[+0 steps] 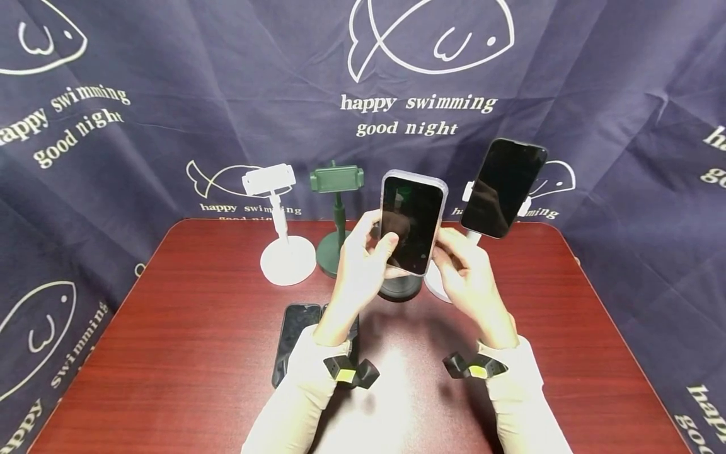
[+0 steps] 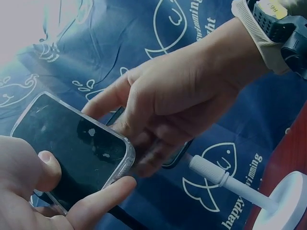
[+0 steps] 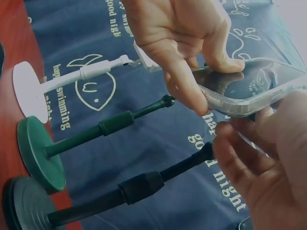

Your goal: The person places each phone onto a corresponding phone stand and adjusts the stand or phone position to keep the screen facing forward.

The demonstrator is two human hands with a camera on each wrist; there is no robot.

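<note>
- Clamped on the clear-cased phone (image 1: 418, 202), the left hand (image 1: 363, 268) lays its thumb over the front, probably for steadiness; in the head view, the phone hides the upper part of the black stand (image 1: 400, 291).
- Left wrist view: the right hand (image 2: 168, 98) is at the phone's far edge, perhaps for support.
- Right wrist view: right fingers bend under the phone; whether they pinch it, I cannot tell.

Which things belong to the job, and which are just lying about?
In the job:
clear-cased smartphone
left hand, gripping it
right hand
black phone stand, probably

Apparently lying about:
green phone stand
left white phone stand
right white phone stand
mounted smartphone
tabletop smartphones
</note>
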